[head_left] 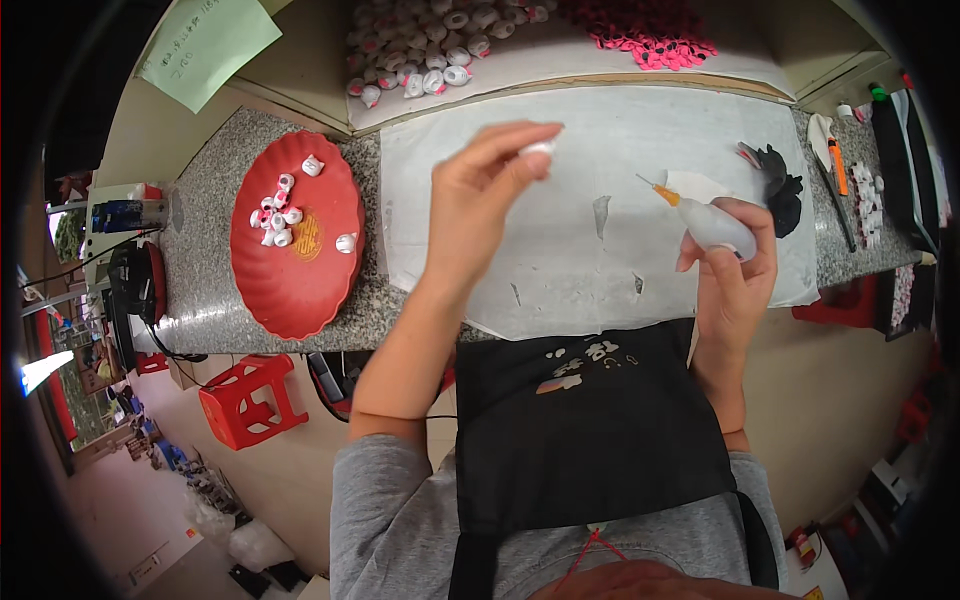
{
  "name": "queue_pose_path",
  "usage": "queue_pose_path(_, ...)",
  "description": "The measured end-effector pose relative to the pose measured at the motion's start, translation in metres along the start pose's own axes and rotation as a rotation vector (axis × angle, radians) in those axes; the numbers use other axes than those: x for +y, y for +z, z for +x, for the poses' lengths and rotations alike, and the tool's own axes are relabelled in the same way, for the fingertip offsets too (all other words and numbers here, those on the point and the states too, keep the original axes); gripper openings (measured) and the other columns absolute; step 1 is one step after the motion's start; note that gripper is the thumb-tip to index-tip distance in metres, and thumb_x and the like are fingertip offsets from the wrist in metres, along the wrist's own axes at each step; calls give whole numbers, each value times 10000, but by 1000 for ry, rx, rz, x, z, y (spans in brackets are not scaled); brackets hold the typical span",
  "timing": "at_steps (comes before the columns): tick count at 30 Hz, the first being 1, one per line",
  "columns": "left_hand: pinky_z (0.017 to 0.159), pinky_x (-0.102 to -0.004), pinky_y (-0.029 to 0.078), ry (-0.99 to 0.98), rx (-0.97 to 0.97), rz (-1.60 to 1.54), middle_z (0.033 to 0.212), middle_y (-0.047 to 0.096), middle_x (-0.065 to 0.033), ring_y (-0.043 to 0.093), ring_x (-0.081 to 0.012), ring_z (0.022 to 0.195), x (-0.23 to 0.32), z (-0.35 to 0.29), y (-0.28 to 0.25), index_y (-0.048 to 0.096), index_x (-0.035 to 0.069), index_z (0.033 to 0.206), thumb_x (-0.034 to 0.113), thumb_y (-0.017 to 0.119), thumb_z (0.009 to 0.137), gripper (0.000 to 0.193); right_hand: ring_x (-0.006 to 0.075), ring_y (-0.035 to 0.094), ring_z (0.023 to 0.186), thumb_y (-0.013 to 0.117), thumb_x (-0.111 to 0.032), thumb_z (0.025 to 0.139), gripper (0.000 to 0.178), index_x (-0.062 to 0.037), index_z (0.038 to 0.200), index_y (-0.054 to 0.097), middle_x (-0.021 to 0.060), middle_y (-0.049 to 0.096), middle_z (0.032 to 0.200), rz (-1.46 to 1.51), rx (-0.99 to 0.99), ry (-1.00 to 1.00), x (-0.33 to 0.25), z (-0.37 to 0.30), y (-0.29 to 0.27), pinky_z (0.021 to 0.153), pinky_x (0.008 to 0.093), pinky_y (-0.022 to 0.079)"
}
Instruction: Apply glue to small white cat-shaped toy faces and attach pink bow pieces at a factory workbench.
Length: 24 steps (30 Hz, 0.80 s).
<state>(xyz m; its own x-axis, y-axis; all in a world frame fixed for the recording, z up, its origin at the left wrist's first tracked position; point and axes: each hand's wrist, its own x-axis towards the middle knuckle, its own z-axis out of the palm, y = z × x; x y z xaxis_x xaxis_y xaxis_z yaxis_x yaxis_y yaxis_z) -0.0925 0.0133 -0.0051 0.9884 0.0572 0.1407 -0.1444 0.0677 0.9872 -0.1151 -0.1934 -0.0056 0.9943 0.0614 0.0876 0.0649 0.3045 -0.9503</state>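
My left hand (pixel 490 180) is raised over the white sheet (pixel 540 270), its thumb and fingers pinching a small white piece (pixel 540 148) that is mostly covered by the fingers. Wrapped in my right hand (pixel 735 260) is a translucent squeeze bottle (pixel 718 228) with an orange tip and a thin metal needle, which points up and to the left. The needle and the white piece are well apart. To the left, a red scalloped tray (pixel 338 285) carries several small white pieces (pixel 283 238) with pink and black details.
Behind the sheet, a shelf bears a pile of white pieces (pixel 435 50) and a heap of pink and black parts (pixel 660 45). A crumpled black cloth (pixel 780 190) lies at the sheet's right, near an orange-handled tool (pixel 837 168). A red stool (pixel 250 400) stands below left.
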Motion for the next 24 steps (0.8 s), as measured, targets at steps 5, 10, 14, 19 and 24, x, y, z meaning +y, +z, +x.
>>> queue_pose_path(5, 735, -291, 445, -185, 51, -479, 987, 514, -132, 554, -176, 787, -8, -36, 19, 464, -13, 1009, 16, 555, 721, 304, 134, 451, 694, 591, -23, 624, 260, -15, 830, 434, 102, 449, 850, 171, 102, -134, -6, 1, 17, 554, 232, 402)
queue_pose_path(10, 741, -300, 445, -143, 66, -540, 982, 520, -139, 546, -178, 807, -17, -40, 22, 435, -7, 1039, 6, 554, 715, 345, 150, 466, 689, 646, -7, 581, 317, -44, 824, 445, 91, 437, 810, -164, 2, -457, -5, -3, 21, 601, 269, 400)
queue_pose_path(14, 753, -303, 440, -135, 65, -543, 980, 519, -146, 535, -181, 841, -20, -41, 18, 418, -13, 1053, -8, 556, 706, 373, 147, 487, 615, 746, -84, 529, 417, -64, 836, 463, 87, 460, 823, -373, -136, -641, -3, -8, 27, 551, 243, 420)
queue_pose_path(19, 764, -298, 435, -139, 56, -557, 977, 519, -151, 529, -180, 858, -20, -43, 17, 420, -24, 1041, -13, 558, 701, 367, 132, 441, 586, 728, -98, 549, 377, -75, 806, 453, 52, 457, 779, -427, -143, -637, -2, -10, 34, 535, 249, 399)
queue_pose_path(24, 764, -294, 433, -144, 46, -566, 976, 519, -152, 528, -176, 858, -20, -43, 17, 422, -27, 1034, -17, 554, 702, 358, 134, 446, 584, 731, -97, 543, 378, -73, 800, 455, 52, 457, 770, -416, -144, -640, 0, -11, 36, 538, 251, 404)
